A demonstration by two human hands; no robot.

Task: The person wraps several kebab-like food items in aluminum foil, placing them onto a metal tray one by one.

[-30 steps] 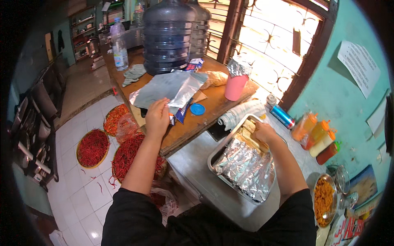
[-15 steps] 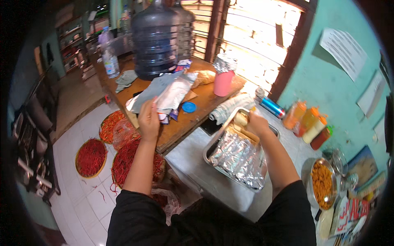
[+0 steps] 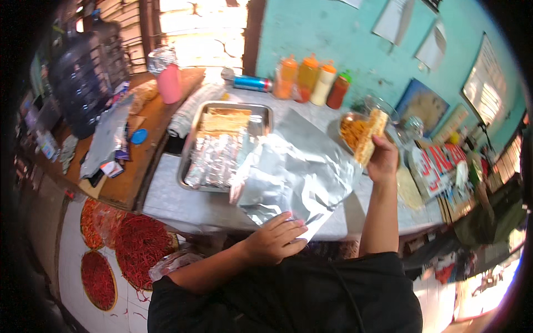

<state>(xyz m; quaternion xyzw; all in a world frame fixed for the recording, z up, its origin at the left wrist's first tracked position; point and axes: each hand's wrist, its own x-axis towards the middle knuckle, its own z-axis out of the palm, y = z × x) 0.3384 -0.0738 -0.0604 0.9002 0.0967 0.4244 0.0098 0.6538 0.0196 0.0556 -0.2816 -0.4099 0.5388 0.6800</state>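
Note:
My right hand (image 3: 384, 159) grips a toasted, rolled flatbread wrap (image 3: 371, 136), held tilted above the table beside a metal bowl. Under my left hand (image 3: 276, 240) lies the near edge of a large sheet of aluminium foil (image 3: 297, 172). The fingers of that hand are stretched out flat over the edge. The foil spreads across the table, its left side against a steel tray (image 3: 268, 114). Inside the tray are foil-wrapped rolls (image 3: 214, 161) at the near end and bare browned wraps (image 3: 225, 119) at the far end.
Squeeze sauce bottles (image 3: 308, 77) line the wall, with a blue can (image 3: 251, 83) beside them. A bowl of orange food (image 3: 352, 130) stands behind the held wrap. On the wooden table, more foil sheets (image 3: 114, 130) lie by large water jugs (image 3: 80, 83). Red chillies (image 3: 139, 244) fill floor baskets.
My view has swung right. A foil sheet, held by my left hand at the wooden table, now lies beside the tray. My right hand has lifted a wrap out of the tray.

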